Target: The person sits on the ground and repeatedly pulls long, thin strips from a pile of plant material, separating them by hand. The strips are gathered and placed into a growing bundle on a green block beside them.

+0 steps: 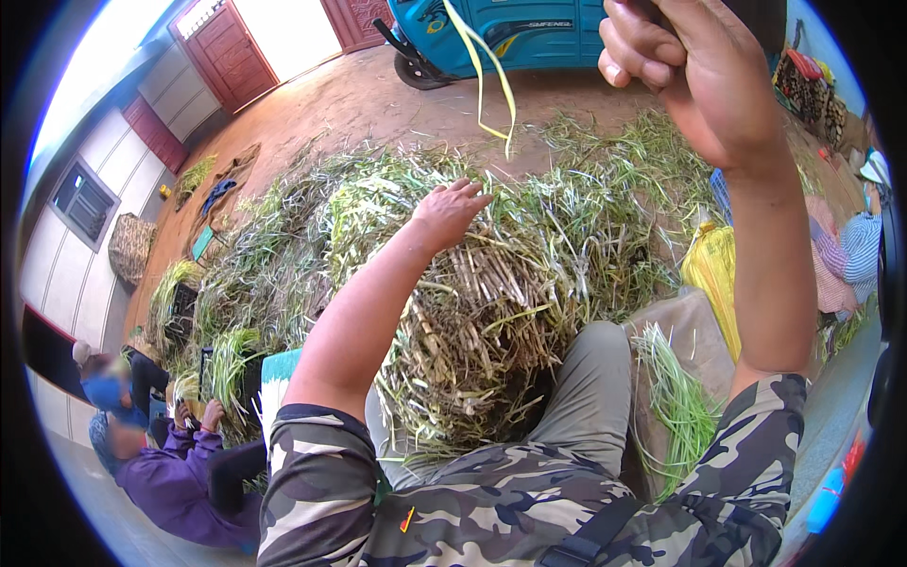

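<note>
One view only: a head-worn fisheye camera, looking steeply down and forward over the wearer's own camouflage sleeves. The landmark is the pile of green stalks (491,274), which fills the frame centre at close range, directly ahead of the wearer's lap. Beyond the pile, toward the upper rim, lie the dirt yard (359,94) and a blue vehicle (510,33). Straight edges bend near the rim. No second view overlaps.

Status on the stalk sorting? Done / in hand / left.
Done: a small sheaf of green stalks lies on the sack by the right knee. In hand: left hand on the pale bundle; raised right hand closed, a yellow-green strip hanging nearby. Left: the big heap ahead.
</note>
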Tool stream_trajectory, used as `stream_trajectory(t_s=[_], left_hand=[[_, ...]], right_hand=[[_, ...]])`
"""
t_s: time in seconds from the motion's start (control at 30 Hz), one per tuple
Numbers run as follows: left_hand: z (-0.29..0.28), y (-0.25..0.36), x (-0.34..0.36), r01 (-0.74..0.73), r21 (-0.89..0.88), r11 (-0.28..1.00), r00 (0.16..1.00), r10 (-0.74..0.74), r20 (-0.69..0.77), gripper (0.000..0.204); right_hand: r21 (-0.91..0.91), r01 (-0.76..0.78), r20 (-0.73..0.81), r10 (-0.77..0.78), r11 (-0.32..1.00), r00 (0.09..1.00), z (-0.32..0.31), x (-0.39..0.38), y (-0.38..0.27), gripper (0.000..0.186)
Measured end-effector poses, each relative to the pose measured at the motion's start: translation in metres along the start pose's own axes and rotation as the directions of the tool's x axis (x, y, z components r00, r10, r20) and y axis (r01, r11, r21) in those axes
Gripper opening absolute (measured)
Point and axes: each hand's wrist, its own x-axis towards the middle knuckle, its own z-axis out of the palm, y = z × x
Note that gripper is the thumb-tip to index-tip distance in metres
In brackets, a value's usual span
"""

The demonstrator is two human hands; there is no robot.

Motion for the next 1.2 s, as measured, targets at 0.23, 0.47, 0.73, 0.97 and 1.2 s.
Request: stream_trajectory(t_s=[0.23,0.47,0.73,0.97,1.2], left_hand=[[-0.001,-0.008,0.036,0.033,-0.05,0.998,0.919,-0.01,0.395,0.049],[-0.009,-0.018,0.02,-0.034,-0.074,0.997,0.915,0.061,0.4,0.049],[-0.024,-0.021,0.017,-0.058,-0.167,0.984,0.855,0.136,0.501,0.068],[-0.003,-0.015,0.017,-0.186,-0.051,0.981,0.885,0.19,0.426,0.07],[-0.003,-0.024,-0.005,-0.309,0.013,0.951,0.915,0.294,0.275,0.051]], right_hand=[[0.084,-0.001,0.05,-0.003,0.996,0.999,-0.034,0.002,0.04,0.037],[0.083,0.011,0.036,-0.014,0.996,0.999,-0.051,0.0,0.057,0.038],[0.07,-0.013,0.05,0.01,0.997,0.999,-0.057,-0.001,0.067,0.041],[0.069,-0.054,0.023,0.053,0.996,0.998,-0.056,-0.003,0.073,0.041],[0.023,-0.054,-0.002,0.054,0.998,0.999,-0.054,-0.01,0.061,0.04]])
